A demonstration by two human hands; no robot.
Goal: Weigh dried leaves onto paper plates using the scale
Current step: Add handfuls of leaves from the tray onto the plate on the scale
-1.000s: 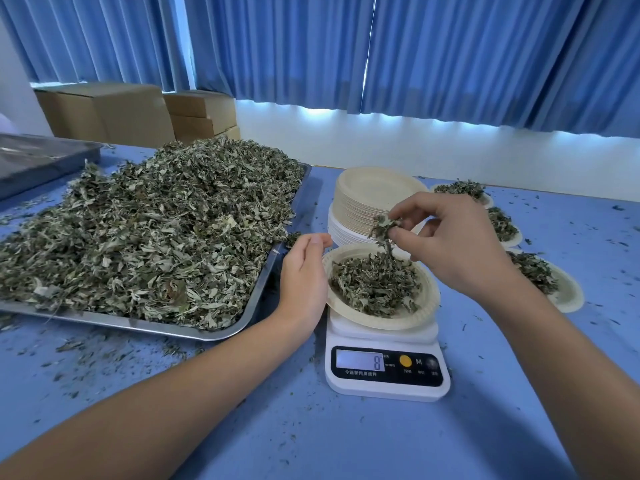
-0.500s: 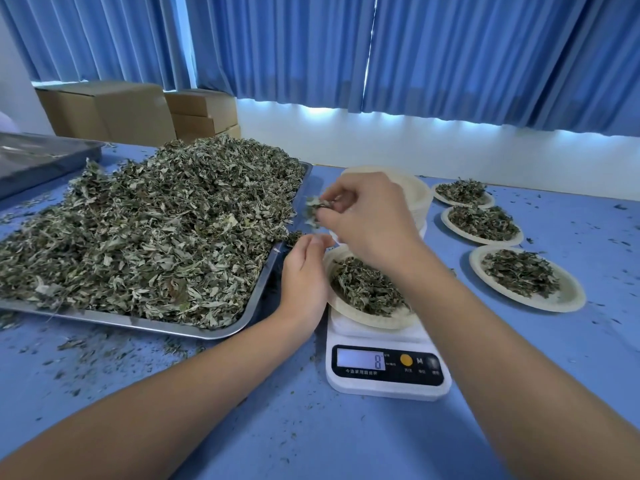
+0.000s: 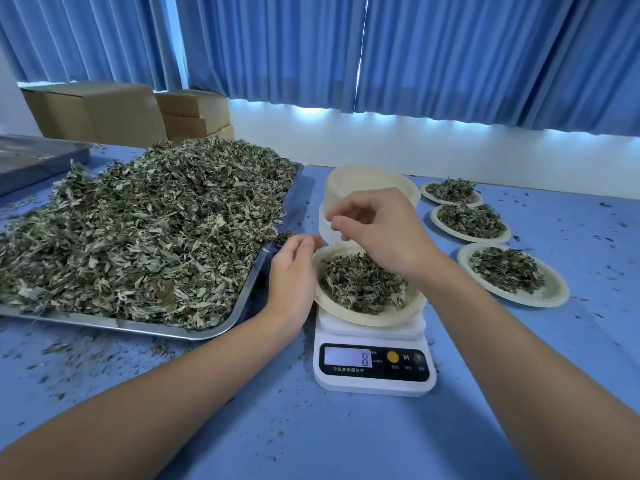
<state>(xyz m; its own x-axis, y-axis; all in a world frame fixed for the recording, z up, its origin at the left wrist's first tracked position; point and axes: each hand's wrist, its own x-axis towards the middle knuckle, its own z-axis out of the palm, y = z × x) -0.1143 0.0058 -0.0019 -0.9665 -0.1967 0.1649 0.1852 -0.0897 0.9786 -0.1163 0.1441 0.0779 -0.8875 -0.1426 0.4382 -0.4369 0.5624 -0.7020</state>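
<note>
- The plate (image 3: 367, 318) of dried leaves (image 3: 363, 282) sits on the scale (image 3: 374, 379).
- The left hand (image 3: 294, 271) cups its rim; the right hand (image 3: 377, 230) hovers above, fingers curled, contents unclear.
- The leaves look light and brittle: pinch loosely.

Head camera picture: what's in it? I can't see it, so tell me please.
A paper plate of dried leaves sits on a white scale reading 8; the left hand touches its rim and the right hand hovers above. A heaped metal tray lies left, three filled plates right.
</note>
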